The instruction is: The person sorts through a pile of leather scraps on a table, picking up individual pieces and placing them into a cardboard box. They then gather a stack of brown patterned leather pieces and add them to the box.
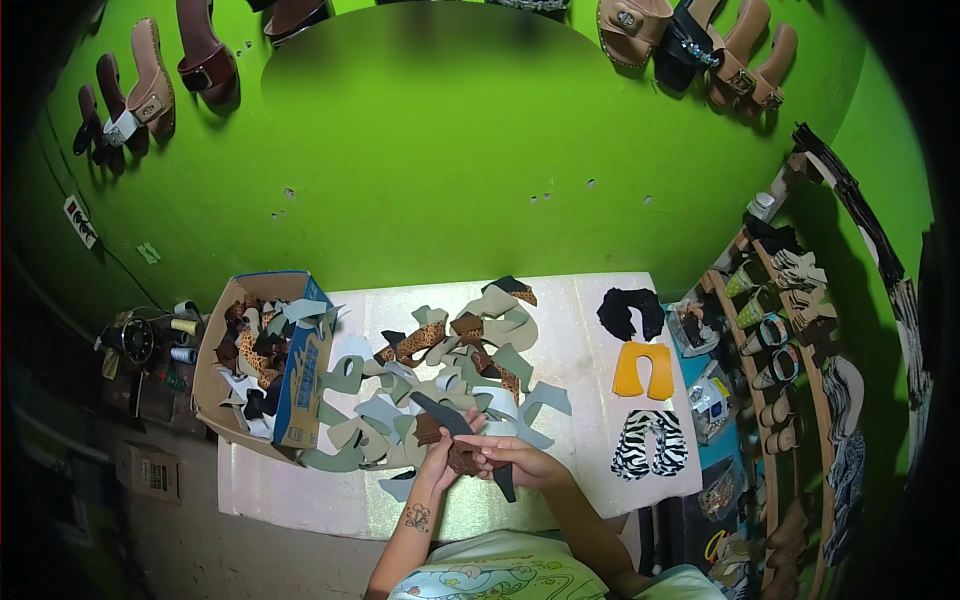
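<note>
Left hand (pixel 440 462) and right hand (pixel 520 460) together, pinching stacked cut pieces (pixel 462 440) between them. Risk: layers slip apart and drop into the loose pile (pixel 440 380) just beyond the hands.

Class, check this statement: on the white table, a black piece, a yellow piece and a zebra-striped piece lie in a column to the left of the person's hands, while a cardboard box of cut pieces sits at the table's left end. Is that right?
Not quite. The head view shows the black piece, yellow piece and zebra-striped piece to the right of the hands, not the left. The left hand and right hand hold dark cut pieces. The cardboard box is at the left end of the white table, as stated.
</note>
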`<state>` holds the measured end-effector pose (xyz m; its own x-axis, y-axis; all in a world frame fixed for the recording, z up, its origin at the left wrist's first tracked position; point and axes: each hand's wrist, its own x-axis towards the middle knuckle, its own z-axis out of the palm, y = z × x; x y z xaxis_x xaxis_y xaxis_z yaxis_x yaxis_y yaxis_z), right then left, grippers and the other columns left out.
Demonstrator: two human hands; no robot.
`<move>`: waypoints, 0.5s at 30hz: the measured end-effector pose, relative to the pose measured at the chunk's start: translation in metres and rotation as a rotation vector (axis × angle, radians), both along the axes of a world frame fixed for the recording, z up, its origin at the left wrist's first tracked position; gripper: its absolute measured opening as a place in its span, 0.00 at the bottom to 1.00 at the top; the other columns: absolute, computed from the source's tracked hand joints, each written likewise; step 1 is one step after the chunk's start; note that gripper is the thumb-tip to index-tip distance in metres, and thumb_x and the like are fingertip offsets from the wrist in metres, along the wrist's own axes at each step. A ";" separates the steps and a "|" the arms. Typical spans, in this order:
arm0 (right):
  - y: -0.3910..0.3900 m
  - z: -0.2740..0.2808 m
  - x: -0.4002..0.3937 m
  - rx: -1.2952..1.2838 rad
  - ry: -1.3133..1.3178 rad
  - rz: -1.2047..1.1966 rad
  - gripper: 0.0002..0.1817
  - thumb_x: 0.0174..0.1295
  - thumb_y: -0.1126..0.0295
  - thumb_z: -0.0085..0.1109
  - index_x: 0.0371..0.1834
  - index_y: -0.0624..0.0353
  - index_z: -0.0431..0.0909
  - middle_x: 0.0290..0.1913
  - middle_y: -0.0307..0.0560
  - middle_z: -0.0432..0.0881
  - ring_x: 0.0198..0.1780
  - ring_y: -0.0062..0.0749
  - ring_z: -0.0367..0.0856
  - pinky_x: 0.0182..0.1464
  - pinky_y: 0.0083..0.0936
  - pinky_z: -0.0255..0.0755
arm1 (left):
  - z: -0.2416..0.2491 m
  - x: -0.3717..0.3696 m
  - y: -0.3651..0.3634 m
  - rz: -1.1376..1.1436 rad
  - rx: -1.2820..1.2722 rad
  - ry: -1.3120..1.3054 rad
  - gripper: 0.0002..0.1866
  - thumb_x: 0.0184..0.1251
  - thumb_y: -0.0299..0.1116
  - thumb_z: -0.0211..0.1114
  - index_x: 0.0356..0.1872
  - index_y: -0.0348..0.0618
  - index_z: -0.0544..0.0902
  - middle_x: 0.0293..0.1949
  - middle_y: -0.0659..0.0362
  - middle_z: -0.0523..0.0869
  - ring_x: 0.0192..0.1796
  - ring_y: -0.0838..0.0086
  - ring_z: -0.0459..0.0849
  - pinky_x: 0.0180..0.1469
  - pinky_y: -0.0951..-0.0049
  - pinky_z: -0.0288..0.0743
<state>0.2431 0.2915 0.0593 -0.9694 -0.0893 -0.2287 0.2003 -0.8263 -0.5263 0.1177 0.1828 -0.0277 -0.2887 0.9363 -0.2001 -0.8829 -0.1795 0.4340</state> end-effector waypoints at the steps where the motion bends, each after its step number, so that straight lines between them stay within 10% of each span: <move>1: 0.002 0.000 0.002 0.006 0.020 0.004 0.25 0.64 0.69 0.47 0.63 0.65 0.58 0.34 0.34 0.69 0.36 0.16 0.66 0.41 0.16 0.63 | -0.001 0.000 0.000 -0.001 -0.003 0.000 0.34 0.60 0.52 0.53 0.60 0.38 0.59 0.60 0.55 0.65 0.64 0.67 0.62 0.59 0.66 0.66; 4: 0.006 -0.004 0.009 0.168 -0.031 -0.023 0.24 0.63 0.68 0.48 0.61 0.67 0.60 0.35 0.35 0.71 0.36 0.15 0.67 0.41 0.15 0.63 | 0.005 0.001 0.000 0.156 -0.180 0.108 0.17 0.62 0.41 0.58 0.47 0.45 0.68 0.41 0.65 0.71 0.44 0.78 0.73 0.46 0.75 0.75; 9: 0.013 -0.019 0.021 0.454 -0.044 -0.054 0.20 0.63 0.71 0.48 0.57 0.68 0.64 0.36 0.37 0.75 0.37 0.16 0.71 0.42 0.14 0.65 | 0.030 0.001 0.009 0.138 -0.464 0.367 0.15 0.64 0.42 0.56 0.48 0.49 0.70 0.39 0.66 0.73 0.38 0.80 0.74 0.40 0.78 0.74; 15: 0.012 -0.032 0.019 0.627 -0.076 -0.419 0.13 0.61 0.77 0.49 0.49 0.65 0.69 0.36 0.42 0.78 0.38 0.19 0.75 0.41 0.15 0.68 | 0.024 0.004 0.014 0.071 -0.199 -0.311 0.21 0.63 0.50 0.54 0.45 0.42 0.72 0.35 0.61 0.76 0.32 0.79 0.75 0.33 0.79 0.73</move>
<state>0.2617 0.3033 0.0268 -0.8729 0.4523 -0.1827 -0.0103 -0.3916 -0.9201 0.1212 0.1967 -0.0033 -0.2481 0.8500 -0.4648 -0.9664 -0.1839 0.1796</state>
